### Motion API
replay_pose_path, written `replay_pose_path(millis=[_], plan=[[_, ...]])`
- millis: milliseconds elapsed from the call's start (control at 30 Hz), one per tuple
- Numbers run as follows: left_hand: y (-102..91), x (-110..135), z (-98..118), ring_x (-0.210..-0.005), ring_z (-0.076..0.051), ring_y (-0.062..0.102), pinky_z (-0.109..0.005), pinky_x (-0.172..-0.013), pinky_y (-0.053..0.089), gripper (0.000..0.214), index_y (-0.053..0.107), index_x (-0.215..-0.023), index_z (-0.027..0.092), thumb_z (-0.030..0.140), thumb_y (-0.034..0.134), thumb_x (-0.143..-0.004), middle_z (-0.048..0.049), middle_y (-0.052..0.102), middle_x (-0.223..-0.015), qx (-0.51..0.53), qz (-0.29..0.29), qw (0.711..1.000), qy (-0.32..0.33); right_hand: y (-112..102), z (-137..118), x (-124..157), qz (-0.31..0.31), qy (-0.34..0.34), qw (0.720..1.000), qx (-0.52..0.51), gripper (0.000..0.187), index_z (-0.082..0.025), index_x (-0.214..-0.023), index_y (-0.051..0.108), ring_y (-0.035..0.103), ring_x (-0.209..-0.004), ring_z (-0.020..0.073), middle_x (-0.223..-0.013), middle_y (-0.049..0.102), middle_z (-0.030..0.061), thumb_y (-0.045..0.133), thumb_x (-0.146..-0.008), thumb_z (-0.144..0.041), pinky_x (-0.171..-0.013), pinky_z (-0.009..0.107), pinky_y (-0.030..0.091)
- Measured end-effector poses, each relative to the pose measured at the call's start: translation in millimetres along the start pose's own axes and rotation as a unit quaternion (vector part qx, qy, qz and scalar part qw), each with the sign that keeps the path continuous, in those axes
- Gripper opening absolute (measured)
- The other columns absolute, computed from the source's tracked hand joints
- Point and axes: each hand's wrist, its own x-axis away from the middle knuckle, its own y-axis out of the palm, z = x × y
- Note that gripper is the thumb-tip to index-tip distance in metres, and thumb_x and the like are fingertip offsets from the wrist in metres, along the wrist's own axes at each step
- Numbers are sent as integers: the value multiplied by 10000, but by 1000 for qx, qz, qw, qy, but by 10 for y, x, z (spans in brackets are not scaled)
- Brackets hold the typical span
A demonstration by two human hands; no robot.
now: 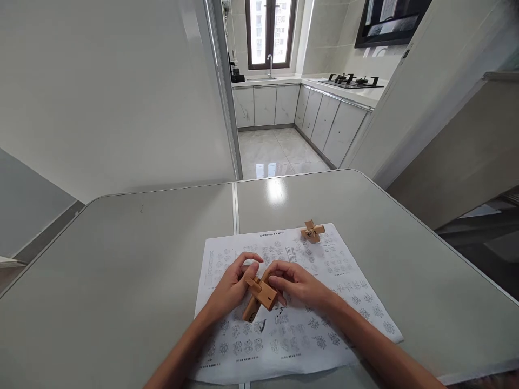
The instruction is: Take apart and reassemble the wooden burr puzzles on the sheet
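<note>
Between my two hands is a partly joined wooden burr puzzle (pixel 264 294), its notched bars crossing one another, with dark marks on some faces. My left hand (pixel 235 281) grips it from the left, thumb on the upper bar and index finger curved above. From the right, my right hand (pixel 294 282) pinches a bar with thumb and fingers. Under both hands lies a large white instruction sheet (pixel 300 337) printed with rows of small puzzle diagrams. Another small group of joined wooden pieces (pixel 312 232) rests near the sheet's upper right corner.
The grey table (pixel 121 281) has a seam down its middle and rounded far corners. A white wall panel (pixel 121 97) stands beyond its left side. Past the doorway are kitchen cabinets (pixel 265 105), a faucet (pixel 270 64) and a gas stove (pixel 352 81).
</note>
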Motion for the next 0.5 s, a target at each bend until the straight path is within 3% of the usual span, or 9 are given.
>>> replay_pose_path(millis=[200,333,400,500], plan=[[16,-12,7,-570,-144,547,-235,-547,382,476,544,-1166,223,667,486,-1004,47,582,-647,1,-1,1000,10,24,2,14,2,-2,1000,-3,325,-183,-1008,631,543,-517,95,-712,615,-40,641,-1018,-508,-564,255,471],[26,-17,14,-591,-140,509,-244,-568,406,492,592,-1144,225,675,438,-1019,46,545,-679,-32,73,997,14,60,-54,9,33,-19,999,6,313,-188,-1013,637,533,-519,98,-697,608,-42,620,-1032,-501,-563,258,458],[3,-19,12,-672,-154,555,-267,-635,462,533,619,-1150,230,689,376,-1032,7,609,-806,-36,115,992,23,69,-90,2,63,-33,997,14,299,-191,-1024,644,529,-530,101,-694,610,-40,609,-1042,-487,-581,265,461],[-49,-12,-8,-954,-210,637,-347,-885,520,560,623,-1247,250,689,344,-1039,-67,679,-1155,-35,124,989,66,63,-126,-7,109,-48,992,32,287,-201,-1011,645,539,-546,114,-679,619,-37,605,-1043,-483,-594,276,468]])
